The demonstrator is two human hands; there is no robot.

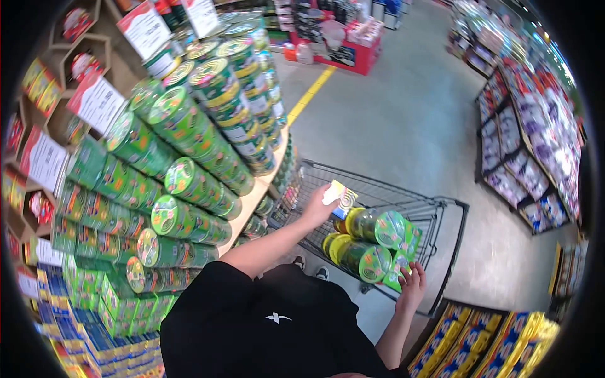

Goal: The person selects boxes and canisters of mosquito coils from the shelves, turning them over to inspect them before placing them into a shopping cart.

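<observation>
My left hand [320,205] reaches over the shopping cart [454,252], closed around a small white, yellow and blue pack [342,196]. Directly below and to the right, several round containers with green lids [375,263] and yellow ends lie on their sides in the cart. A bright green package [409,239] sits beside them. My right hand [413,282] hovers at the cart's near right edge, fingers loosely apart and holding nothing, its fingertips close to the green items.
At left, a shelf [249,205] carries tall stacks of green cans [195,183] with price signs [97,101]. Yellow packs [491,343] fill a low display at bottom right. Another display [526,148] of bagged goods stands at right. A red bin [365,53] is farther up the aisle.
</observation>
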